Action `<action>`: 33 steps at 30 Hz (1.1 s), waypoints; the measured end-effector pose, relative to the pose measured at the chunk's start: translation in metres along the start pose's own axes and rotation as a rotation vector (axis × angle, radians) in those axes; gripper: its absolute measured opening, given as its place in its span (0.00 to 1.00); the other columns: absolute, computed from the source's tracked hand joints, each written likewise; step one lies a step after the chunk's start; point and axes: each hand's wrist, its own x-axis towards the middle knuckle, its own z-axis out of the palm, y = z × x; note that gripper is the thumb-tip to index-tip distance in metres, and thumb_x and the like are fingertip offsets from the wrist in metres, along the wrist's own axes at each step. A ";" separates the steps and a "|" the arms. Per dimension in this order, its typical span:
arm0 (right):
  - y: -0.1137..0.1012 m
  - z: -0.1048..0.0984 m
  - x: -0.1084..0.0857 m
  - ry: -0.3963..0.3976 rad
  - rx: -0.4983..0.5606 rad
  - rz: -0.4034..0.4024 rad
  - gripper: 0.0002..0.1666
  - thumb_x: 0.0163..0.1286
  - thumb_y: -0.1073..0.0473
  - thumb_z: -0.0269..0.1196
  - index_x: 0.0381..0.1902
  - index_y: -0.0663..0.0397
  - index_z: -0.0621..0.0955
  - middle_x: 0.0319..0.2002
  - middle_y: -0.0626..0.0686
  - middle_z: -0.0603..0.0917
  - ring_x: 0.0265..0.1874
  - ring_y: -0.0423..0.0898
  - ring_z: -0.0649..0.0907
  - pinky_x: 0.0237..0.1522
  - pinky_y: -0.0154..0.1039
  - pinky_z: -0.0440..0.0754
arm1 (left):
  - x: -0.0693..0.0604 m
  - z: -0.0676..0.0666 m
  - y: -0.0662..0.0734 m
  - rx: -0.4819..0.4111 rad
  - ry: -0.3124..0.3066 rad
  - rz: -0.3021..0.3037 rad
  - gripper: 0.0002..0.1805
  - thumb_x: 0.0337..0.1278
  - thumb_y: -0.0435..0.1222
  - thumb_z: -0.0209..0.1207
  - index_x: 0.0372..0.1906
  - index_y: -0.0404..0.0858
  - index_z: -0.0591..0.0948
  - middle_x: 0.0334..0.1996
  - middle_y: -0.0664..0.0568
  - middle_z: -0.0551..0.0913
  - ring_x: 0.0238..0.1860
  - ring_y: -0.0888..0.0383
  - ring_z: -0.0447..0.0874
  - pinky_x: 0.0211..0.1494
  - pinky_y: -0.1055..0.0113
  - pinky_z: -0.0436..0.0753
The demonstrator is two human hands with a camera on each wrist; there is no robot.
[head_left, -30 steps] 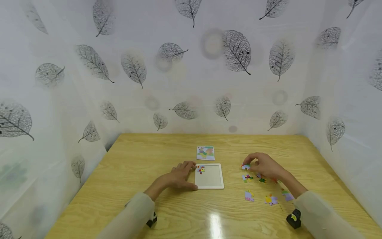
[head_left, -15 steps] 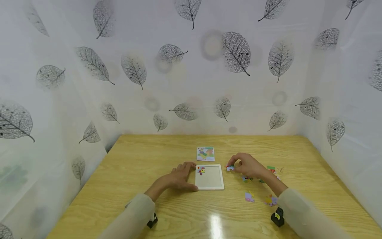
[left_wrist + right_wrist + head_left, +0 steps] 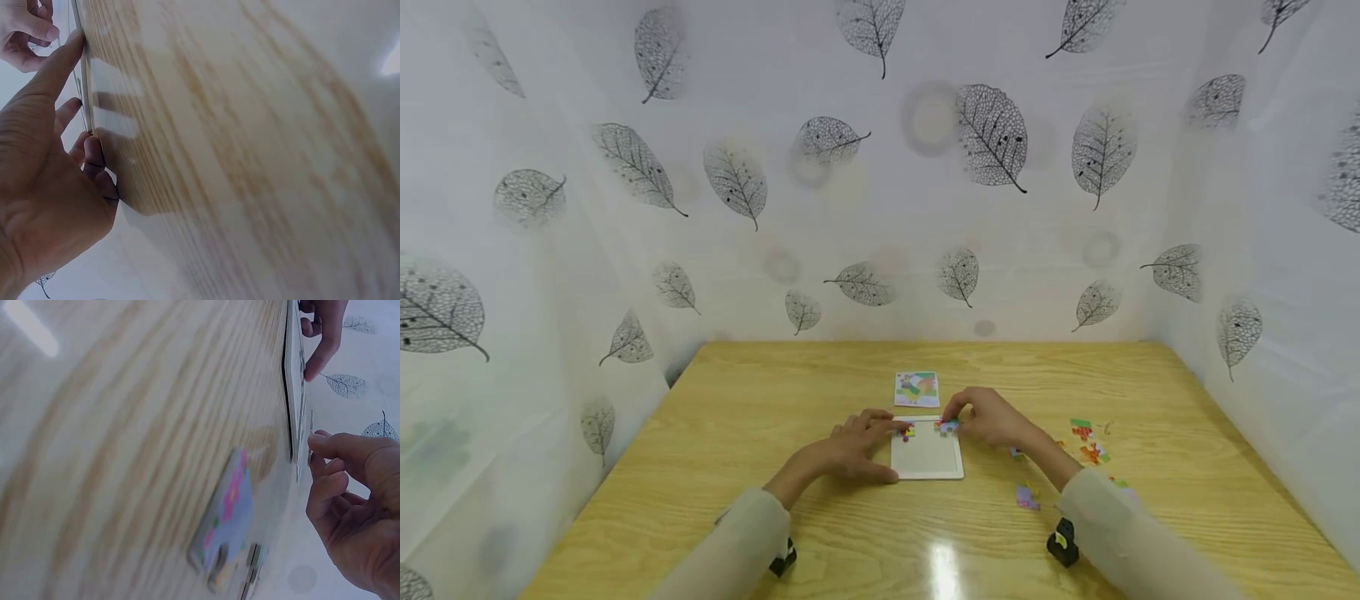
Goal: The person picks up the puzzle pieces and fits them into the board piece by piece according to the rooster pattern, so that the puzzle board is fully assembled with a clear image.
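A white puzzle tray (image 3: 925, 477) lies flat on the table, with a colourful puzzle piece (image 3: 909, 432) in its upper left corner. My left hand (image 3: 853, 447) rests at the tray's left side; its thumb touches the lower left corner and its index finger lies over that piece. Between thumb and fingertips my right hand (image 3: 994, 418) pinches another puzzle piece (image 3: 946, 427) at the tray's upper right corner. In the right wrist view the pinched piece (image 3: 310, 419) shows only as a thin edge. The left wrist view has the left thumb (image 3: 59, 65) against the tray's edge.
A picture card (image 3: 917, 389) lies just behind the tray. Several loose pieces are scattered to the right, among them a lilac one (image 3: 1027, 497) and a red-orange one (image 3: 1092, 453); the right forearm hides some. Leaf-patterned curtain (image 3: 865, 200) surrounds the wooden table (image 3: 760, 383).
My right hand has carried its puzzle piece left from the loose pieces to the tray's upper right corner. The left index finger has stretched over the piece in the upper left corner.
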 end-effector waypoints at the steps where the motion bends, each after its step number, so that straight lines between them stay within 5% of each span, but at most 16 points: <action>1: -0.002 0.002 0.002 0.000 -0.011 -0.003 0.12 0.64 0.75 0.68 0.42 0.57 0.88 0.46 0.54 0.87 0.31 0.43 0.76 0.35 0.36 0.78 | 0.000 0.000 0.000 0.000 0.000 0.000 0.46 0.63 0.58 0.67 0.82 0.54 0.60 0.79 0.47 0.54 0.74 0.40 0.58 0.70 0.35 0.61; 8: -0.010 0.013 0.014 0.004 -0.060 -0.008 0.12 0.63 0.75 0.69 0.40 0.55 0.89 0.43 0.51 0.88 0.50 0.53 0.83 0.51 0.50 0.82 | 0.000 0.000 -0.003 -0.006 0.009 0.002 0.47 0.63 0.58 0.67 0.82 0.55 0.60 0.80 0.49 0.54 0.75 0.41 0.57 0.71 0.34 0.60; 14: -0.010 0.023 0.020 0.005 -0.064 0.016 0.12 0.60 0.74 0.70 0.38 0.55 0.89 0.41 0.51 0.89 0.52 0.55 0.84 0.58 0.59 0.80 | 0.001 0.004 -0.002 0.001 0.010 0.008 0.47 0.62 0.59 0.67 0.82 0.54 0.61 0.79 0.48 0.55 0.74 0.40 0.58 0.69 0.37 0.63; 33: -0.019 0.030 0.030 -0.007 -0.106 0.012 0.11 0.59 0.74 0.70 0.38 0.55 0.89 0.40 0.51 0.89 0.51 0.55 0.85 0.60 0.59 0.79 | 0.000 0.001 -0.003 0.007 0.008 0.001 0.46 0.63 0.59 0.66 0.82 0.55 0.60 0.80 0.49 0.55 0.73 0.41 0.59 0.70 0.37 0.63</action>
